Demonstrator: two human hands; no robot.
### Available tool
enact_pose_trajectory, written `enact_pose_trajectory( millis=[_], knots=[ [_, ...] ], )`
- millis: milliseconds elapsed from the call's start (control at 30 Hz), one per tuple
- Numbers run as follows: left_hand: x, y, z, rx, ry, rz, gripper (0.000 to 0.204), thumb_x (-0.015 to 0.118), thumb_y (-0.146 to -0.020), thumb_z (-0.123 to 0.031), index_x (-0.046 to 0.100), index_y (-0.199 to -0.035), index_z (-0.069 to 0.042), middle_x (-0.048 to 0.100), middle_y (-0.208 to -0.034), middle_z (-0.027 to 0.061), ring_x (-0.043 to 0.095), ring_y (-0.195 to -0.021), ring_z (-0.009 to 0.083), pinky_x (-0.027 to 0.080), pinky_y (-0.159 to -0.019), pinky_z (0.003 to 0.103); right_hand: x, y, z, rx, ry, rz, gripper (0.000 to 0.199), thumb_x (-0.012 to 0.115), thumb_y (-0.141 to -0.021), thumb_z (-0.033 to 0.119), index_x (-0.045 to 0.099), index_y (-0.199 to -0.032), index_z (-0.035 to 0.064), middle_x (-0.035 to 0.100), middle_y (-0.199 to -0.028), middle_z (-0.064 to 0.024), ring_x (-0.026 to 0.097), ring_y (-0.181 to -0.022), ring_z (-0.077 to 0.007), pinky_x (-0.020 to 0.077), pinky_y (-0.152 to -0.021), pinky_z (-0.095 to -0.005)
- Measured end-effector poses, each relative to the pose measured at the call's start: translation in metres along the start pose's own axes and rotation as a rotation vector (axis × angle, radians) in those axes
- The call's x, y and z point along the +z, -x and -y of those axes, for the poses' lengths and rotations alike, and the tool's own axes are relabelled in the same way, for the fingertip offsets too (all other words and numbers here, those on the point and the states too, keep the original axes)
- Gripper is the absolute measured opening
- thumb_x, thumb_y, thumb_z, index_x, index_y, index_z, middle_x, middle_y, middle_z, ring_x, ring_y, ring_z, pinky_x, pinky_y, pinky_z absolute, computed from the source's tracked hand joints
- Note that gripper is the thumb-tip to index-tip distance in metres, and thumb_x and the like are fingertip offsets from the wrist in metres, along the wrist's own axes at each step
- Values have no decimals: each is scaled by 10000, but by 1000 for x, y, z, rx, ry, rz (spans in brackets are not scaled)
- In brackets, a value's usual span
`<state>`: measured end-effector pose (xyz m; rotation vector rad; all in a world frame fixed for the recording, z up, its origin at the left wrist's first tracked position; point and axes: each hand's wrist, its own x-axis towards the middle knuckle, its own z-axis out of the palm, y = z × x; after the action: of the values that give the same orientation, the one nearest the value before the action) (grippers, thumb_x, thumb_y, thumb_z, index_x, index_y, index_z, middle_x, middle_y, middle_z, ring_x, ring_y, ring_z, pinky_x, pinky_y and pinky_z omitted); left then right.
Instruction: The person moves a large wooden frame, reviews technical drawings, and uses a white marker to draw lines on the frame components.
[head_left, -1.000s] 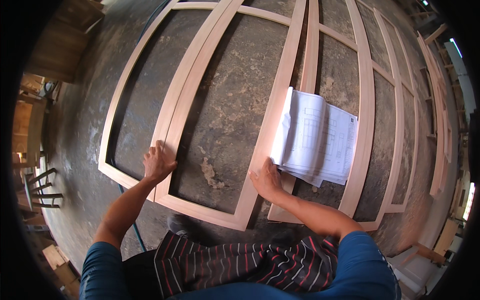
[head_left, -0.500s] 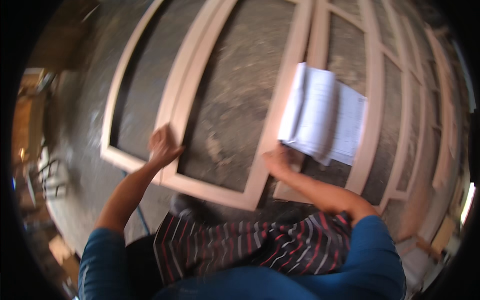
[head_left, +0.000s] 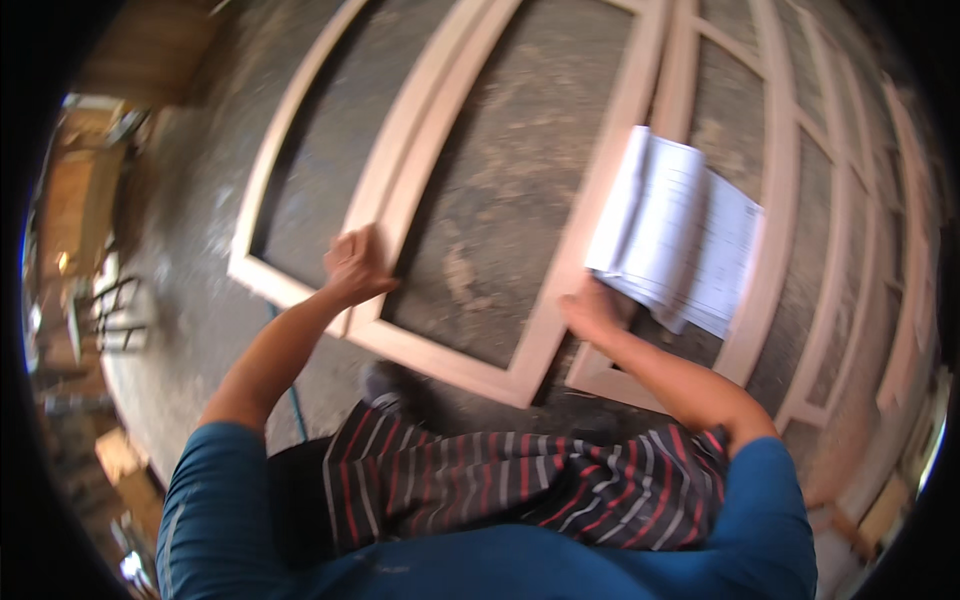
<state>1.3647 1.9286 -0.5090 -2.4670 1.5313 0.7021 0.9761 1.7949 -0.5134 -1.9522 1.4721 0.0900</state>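
A pale wooden frame (head_left: 450, 360) lies in front of me between my two hands. My left hand (head_left: 356, 268) is closed over its left upright, where a second wooden frame (head_left: 270, 284) lies alongside. On the right upright, near the bottom corner, my right hand (head_left: 594, 310) grips the edge; its fingertips are partly hidden. Just beyond that hand, a sheaf of white printed paper sheets (head_left: 668, 225) rests across another wooden frame (head_left: 765, 290), its pages curled up on the left.
Several more wooden frames (head_left: 838, 270) continue to the right. A dark chair or stool (head_left: 118, 315) stands at the far left, near brown wooden boxes or cabinets (head_left: 85, 200). My shoe (head_left: 388, 388) is close to the frame's near edge on the concrete floor (head_left: 190, 250).
The whole scene has shifted to the right in the picture as my head turned. Both hands stay at the same places on the wooden frame, and the papers lie as before.
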Motion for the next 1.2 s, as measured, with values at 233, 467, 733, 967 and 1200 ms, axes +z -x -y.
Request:
enact_pose_trajectory(
  millis=[233, 467, 733, 967, 1200],
  knots=[
    [-18, 18, 35, 194, -45, 188, 804, 657, -871, -429, 311, -1480, -33, 440, -1410, 232, 449, -1270, 415, 299, -1077, 542, -67, -11, 9, -61, -27, 539, 447, 589, -842, 360, 665, -1011, -46, 677, -812, -214, 670, -766, -342, 520, -728, -435],
    [-237, 174, -35, -43, 491, 706, 628, 586, -914, -561, 584, -1326, -87, 652, -1224, 181, 605, -1157, 316, 456, -1016, 422, -277, 112, 23, -292, -500, 825, 340, 623, -874, 185, 674, -1170, 26, 683, -1150, -163, 645, -1110, -285, 492, -967, -385],
    [-267, 260, -59, 12, 495, -134, 208, 611, -773, -112, 617, -911, 44, 618, -801, 220, 629, -760, 362, 506, -717, 419, -270, 229, 60, -264, 39, 41, 260, 606, -826, 91, 670, -1047, -28, 670, -1078, -186, 620, -1035, -369, 454, -948, -470],
    [-276, 260, -9, 442, 299, 124, 203, 592, -661, -134, 621, -811, -2, 591, -711, 160, 588, -658, 327, 456, -629, 434, -300, 258, 20, -293, 104, 164, 272, 535, -885, 148, 628, -1069, -29, 639, -1120, -214, 608, -1046, -414, 447, -915, -538],
    [-312, 258, -34, 597, 242, 357, 179, 535, -785, -38, 614, -896, 79, 593, -804, 235, 575, -769, 405, 472, -714, 498, -315, 310, 34, -254, 104, 203, 216, 652, -772, 216, 705, -870, 31, 704, -945, -123, 683, -889, -296, 529, -816, -434]
  ],
)
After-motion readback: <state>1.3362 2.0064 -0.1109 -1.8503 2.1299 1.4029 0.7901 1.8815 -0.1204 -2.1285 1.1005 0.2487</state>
